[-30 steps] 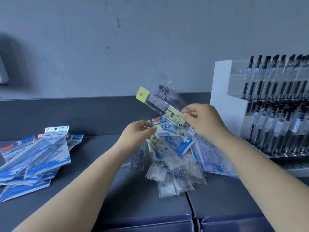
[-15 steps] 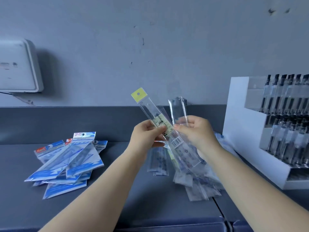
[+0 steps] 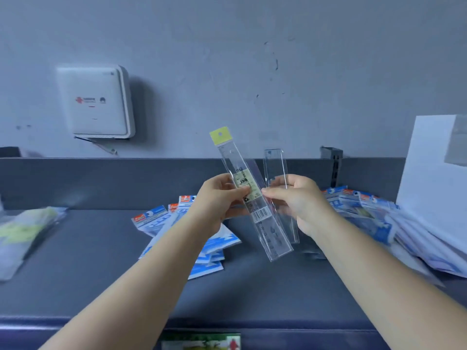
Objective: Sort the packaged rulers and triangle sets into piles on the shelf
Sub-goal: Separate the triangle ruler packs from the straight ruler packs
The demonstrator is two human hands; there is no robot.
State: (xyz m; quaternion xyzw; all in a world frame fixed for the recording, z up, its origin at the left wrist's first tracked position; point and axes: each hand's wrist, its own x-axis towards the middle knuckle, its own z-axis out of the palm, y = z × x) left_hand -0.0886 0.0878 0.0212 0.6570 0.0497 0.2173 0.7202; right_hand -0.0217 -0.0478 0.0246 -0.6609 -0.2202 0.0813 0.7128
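My left hand (image 3: 219, 200) pinches a clear packaged ruler with a yellow hang tab (image 3: 255, 198), held up above the dark shelf (image 3: 88, 248). My right hand (image 3: 300, 200) grips a second clear ruler pack (image 3: 276, 168) that stands nearly upright, and its thumb touches the first ruler. A pile of blue-and-white triangle set packs (image 3: 161, 221) lies on the shelf behind my left forearm. A mixed heap of packs (image 3: 369, 213) lies at the right.
A pile of clear packs with yellow-green labels (image 3: 22, 231) sits at the far left, blurred. A white display stand (image 3: 434, 178) rises at the right edge. A white wall box (image 3: 96, 102) hangs above the shelf's back wall.
The view has swung left, so the pen display has mostly left the frame. My left hand has taken hold of the yellow-tabbed ruler, which now stands more upright between both hands.
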